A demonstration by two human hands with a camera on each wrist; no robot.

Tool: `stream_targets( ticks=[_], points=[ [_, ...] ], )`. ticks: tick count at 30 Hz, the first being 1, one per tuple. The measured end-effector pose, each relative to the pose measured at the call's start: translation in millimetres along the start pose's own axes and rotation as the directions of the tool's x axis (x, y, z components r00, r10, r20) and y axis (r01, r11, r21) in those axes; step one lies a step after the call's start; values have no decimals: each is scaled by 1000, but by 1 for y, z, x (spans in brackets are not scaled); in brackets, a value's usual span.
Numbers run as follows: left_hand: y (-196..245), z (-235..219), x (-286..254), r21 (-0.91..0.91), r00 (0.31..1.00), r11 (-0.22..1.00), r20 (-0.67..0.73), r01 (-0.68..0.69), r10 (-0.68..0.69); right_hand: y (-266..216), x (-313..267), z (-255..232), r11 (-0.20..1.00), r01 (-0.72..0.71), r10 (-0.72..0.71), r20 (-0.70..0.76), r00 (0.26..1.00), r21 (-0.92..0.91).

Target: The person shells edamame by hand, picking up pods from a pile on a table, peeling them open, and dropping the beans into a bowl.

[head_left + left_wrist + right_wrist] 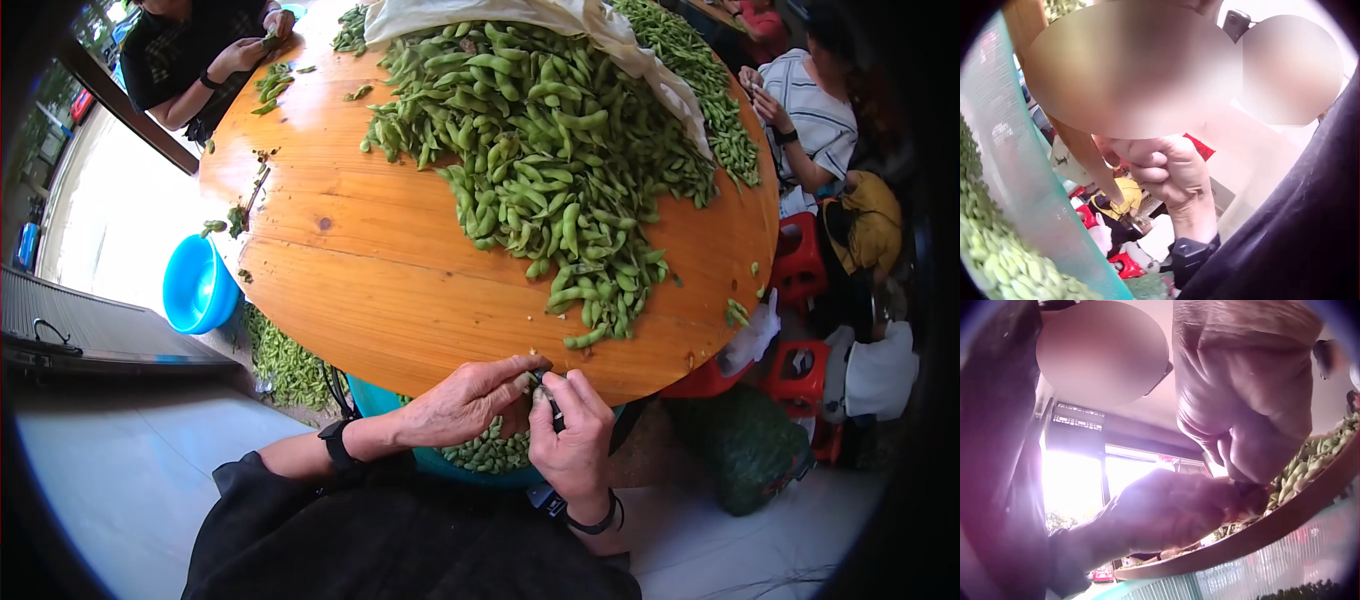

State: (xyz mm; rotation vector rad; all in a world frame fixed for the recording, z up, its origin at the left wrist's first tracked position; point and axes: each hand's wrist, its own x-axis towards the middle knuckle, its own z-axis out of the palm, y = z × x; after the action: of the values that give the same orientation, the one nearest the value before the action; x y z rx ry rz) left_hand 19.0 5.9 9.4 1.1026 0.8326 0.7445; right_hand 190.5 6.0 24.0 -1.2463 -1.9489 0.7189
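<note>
Both hands meet over the near table edge in the head view. My left hand (455,402) pinches what looks like a green soybean pod, mostly hidden by the fingers. Thumb and fingers of my right hand (577,440) hold a slim dark thing (555,408) against the left fingertips; I cannot tell its kind. Below the hands, a teal basket (432,462) contains shelled green beans (490,450). The left wrist view shows the right hand (1175,169) with curled fingers, beside the basket's mesh wall (1029,156). In the right wrist view the hands touch near the table rim (1260,534).
A large heap of soybean pods (560,150) covers the back of the round wooden table (350,240), beside a pale cloth (640,50). A blue basin (200,285) stands left, near pods on the floor (285,365). Red stools (797,255) and other people sit around.
</note>
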Motion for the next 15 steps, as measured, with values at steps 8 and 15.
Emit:
stream_targets(
  ticks=[8,15],
  points=[
    [-3,28,6,45,910,995,-403,-86,96,-9,-9,37,975,74,-115,-193,974,-211],
    [-7,28,3,-191,910,970,-411,-150,60,-8,-7,42,962,124,-180,-223,958,-245]
  ],
)
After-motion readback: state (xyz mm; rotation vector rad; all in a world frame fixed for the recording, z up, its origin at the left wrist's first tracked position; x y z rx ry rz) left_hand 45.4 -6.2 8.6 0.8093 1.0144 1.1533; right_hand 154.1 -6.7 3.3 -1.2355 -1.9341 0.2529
